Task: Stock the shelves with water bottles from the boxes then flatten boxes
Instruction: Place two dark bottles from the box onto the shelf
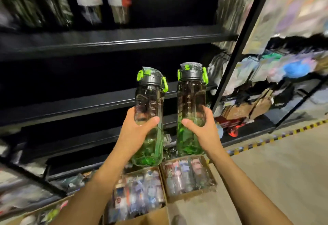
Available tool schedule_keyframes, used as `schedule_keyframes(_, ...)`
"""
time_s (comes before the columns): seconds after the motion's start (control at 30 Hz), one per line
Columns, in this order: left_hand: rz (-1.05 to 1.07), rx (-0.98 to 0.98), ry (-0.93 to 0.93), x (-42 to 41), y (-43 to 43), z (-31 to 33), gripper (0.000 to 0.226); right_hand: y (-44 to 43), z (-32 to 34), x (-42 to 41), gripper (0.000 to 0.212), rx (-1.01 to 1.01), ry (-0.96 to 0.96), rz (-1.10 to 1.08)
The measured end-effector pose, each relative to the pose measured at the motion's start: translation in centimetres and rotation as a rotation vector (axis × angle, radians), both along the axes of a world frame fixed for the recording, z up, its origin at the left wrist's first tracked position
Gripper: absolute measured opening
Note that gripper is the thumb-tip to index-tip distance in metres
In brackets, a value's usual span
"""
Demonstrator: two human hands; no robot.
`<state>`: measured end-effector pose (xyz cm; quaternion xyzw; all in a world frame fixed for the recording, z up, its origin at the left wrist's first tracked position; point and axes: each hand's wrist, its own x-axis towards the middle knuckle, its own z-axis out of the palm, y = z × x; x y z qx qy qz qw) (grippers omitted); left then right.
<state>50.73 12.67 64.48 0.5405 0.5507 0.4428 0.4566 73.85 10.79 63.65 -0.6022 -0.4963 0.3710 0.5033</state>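
Observation:
I hold two tall clear bottles upright in front of the black shelves. Both have a smoky top, a green bottom, and a dark lid with lime green clasps. My left hand (136,129) grips the left bottle (150,104) around its middle. My right hand (202,129) grips the right bottle (191,99) the same way. Both bottles are raised level with the dark middle shelf (71,106). Below them two open cardboard boxes (193,198) (152,216) hold several wrapped bottles lying on their sides.
A higher black shelf (106,42) carries dark packaged goods at the top left. A black upright post (237,47) separates a rack of colourful packaged items on the right. Yellow-black tape (284,134) marks the beige floor. A third box (35,216) sits at lower left.

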Motion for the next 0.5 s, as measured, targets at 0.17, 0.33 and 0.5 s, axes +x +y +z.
schedule_keyframes(0.17, 0.027, 0.128, -0.045, -1.7, 0.3, 6.0, 0.064, 1.0, 5.7, -2.0, 0.107, 0.173, 0.003, 0.059)
schedule_keyframes(0.33, 0.103, 0.257, -0.034, -2.5, 1.2, 11.0, 0.062, 3.0, 9.6, -2.8, 0.094, 0.287, -0.003, 0.11)
schedule_keyframes(0.5, 0.17, 0.353, -0.019, -2.3, 4.6, 15.7, 0.062, 7.1, 13.6, -2.3, 0.082, 0.371, -0.004, 0.162)
